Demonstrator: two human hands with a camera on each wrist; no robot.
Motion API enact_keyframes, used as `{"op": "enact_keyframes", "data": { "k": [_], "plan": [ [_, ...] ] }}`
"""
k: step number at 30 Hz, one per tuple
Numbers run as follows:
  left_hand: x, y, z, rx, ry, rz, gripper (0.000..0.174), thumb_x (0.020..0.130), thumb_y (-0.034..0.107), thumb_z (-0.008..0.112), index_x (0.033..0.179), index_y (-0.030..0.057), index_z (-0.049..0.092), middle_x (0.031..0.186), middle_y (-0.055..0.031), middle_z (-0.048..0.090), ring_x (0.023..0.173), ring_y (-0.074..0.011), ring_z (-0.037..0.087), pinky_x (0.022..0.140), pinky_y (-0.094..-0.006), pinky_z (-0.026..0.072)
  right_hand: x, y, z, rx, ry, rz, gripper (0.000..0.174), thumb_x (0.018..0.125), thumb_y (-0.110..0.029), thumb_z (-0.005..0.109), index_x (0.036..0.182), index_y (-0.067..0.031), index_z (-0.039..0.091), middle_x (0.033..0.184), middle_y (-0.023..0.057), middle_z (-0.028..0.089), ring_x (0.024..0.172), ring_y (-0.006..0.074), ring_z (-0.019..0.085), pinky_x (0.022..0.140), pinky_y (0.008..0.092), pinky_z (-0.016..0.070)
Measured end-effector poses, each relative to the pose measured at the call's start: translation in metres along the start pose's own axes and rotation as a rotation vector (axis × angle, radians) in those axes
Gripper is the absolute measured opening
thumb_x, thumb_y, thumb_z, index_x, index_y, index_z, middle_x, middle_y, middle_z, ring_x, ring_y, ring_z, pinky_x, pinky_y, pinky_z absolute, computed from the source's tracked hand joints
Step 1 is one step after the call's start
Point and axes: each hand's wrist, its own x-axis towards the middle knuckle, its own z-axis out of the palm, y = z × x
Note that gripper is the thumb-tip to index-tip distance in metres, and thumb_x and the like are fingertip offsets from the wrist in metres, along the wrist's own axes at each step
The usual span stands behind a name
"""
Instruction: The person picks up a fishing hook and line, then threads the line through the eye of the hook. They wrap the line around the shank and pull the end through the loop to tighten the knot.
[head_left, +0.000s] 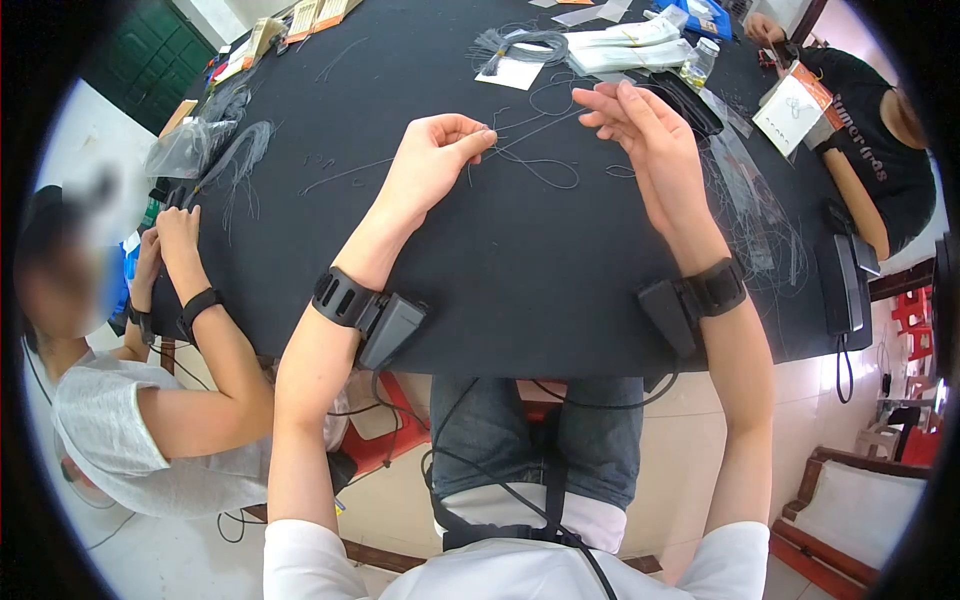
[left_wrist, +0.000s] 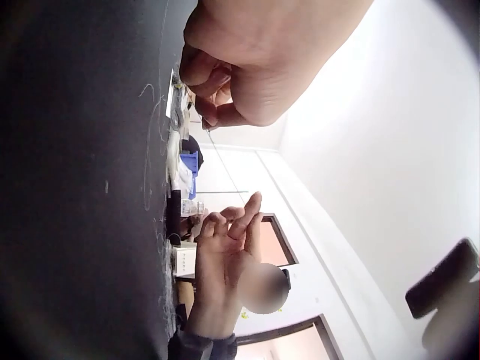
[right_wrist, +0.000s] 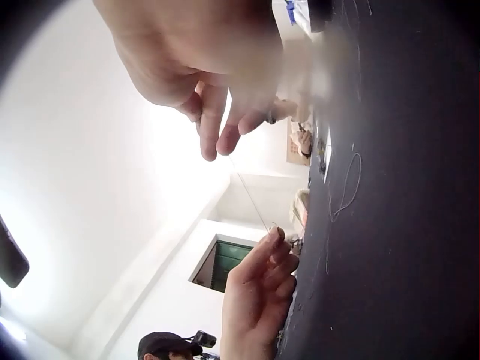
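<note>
My left hand [head_left: 437, 165] pinches a thin grey cord [head_left: 540, 130] between thumb and forefinger, its other fingers curled. The cord runs straight across to my right hand [head_left: 655, 150], whose fingers are mostly extended; it meets them near the fingertips, and the exact grip is partly hidden. The left wrist view has the left hand [left_wrist: 255, 67] above and the right hand [left_wrist: 221, 281] below, with the cord [left_wrist: 225, 166] between. In the right wrist view, the cord [right_wrist: 250, 196] slants from the right hand [right_wrist: 202, 60] to the left [right_wrist: 259, 300]. Cord loops [head_left: 555, 180] lie on the black table.
Coiled cord [head_left: 530, 48], white packets [head_left: 630, 45] and a small bottle [head_left: 700, 62] are at the back. Loose clear strands [head_left: 760, 210] spread on the right, plastic bags [head_left: 185, 148] on the left. People sit on both sides, one holding a card [head_left: 790, 115].
</note>
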Motion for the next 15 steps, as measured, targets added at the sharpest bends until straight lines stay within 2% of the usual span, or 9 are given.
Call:
{"op": "enact_keyframes", "data": {
  "k": [2, 5, 8, 10, 14, 15],
  "plan": [
    [-0.0001, 0.0007, -0.0001, 0.014, -0.004, -0.012, 0.018, 0.083, 0.022, 0.059, 0.091, 0.0066, 0.064, 0.066, 0.004, 0.055, 0.055, -0.0006, 0.042, 0.047, -0.0157, 0.0284, 0.0005, -0.0007, -0.0031, 0.014, 0.019, 0.038, 0.032, 0.091, -0.026, 0.045, 0.103, 0.0015, 0.056, 0.104, 0.012, 0.061, 0.086, 0.0125, 0.055, 0.077, 0.025, 0.0411],
    [0.0003, -0.0001, 0.0002, 0.075, -0.016, -0.018, 0.019, 0.083, 0.021, 0.059, 0.09, 0.005, 0.064, 0.068, 0.0015, 0.057, 0.059, -0.0035, 0.046, 0.053, -0.0184, 0.0346, 0.0024, 0.0045, -0.0071, 0.114, 0.162, 0.02, 0.029, 0.092, -0.023, 0.043, 0.101, 0.0013, 0.056, 0.103, 0.011, 0.059, 0.083, 0.0121, 0.053, 0.075, 0.026, 0.0406],
    [0.0041, -0.0062, 0.0004, 0.173, -0.023, -0.015, 0.02, 0.083, 0.02, 0.059, 0.09, 0.0029, 0.064, 0.071, -0.0018, 0.059, 0.066, -0.0071, 0.051, 0.063, -0.0224, 0.0399, 0.0023, 0.0028, -0.0048, 0.281, 0.272, -0.048, 0.028, 0.093, -0.02, 0.038, 0.101, 0.0018, 0.054, 0.1, 0.0121, 0.058, 0.091, 0.0156, 0.054, 0.08, 0.0287, 0.0411],
    [0.0043, -0.005, 0.0003, 0.209, -0.027, -0.055, 0.021, 0.083, 0.02, 0.058, 0.091, 0.0014, 0.064, 0.073, -0.0037, 0.061, 0.07, -0.0093, 0.053, 0.069, -0.025, 0.0414, 0.0024, -0.0014, -0.0025, 0.373, 0.267, -0.053, 0.027, 0.093, -0.018, 0.035, 0.1, 0.0022, 0.052, 0.099, 0.0141, 0.058, 0.094, 0.0192, 0.054, 0.084, 0.0322, 0.0415],
    [0.0045, -0.0058, 0.0009, 0.235, -0.026, -0.076, 0.022, 0.082, 0.02, 0.058, 0.091, 0.0005, 0.064, 0.074, -0.0047, 0.061, 0.069, -0.0096, 0.053, 0.067, -0.0249, 0.0418, 0.0025, -0.0017, -0.0052, 0.496, 0.266, -0.07, 0.027, 0.093, -0.016, 0.031, 0.098, 0.0034, 0.049, 0.096, 0.0172, 0.057, 0.098, 0.0256, 0.055, 0.09, 0.0378, 0.0417],
    [0.0047, -0.0066, 0.0011, 0.232, -0.026, -0.071, 0.022, 0.082, 0.02, 0.059, 0.091, 0.0004, 0.064, 0.074, -0.0048, 0.061, 0.069, -0.0097, 0.053, 0.067, -0.025, 0.0418, 0.0023, -0.002, -0.0058, 0.5, 0.268, -0.066, 0.027, 0.093, -0.016, 0.031, 0.098, 0.0033, 0.049, 0.094, 0.0167, 0.057, 0.095, 0.0254, 0.055, 0.089, 0.0386, 0.0423]
  ]
}}
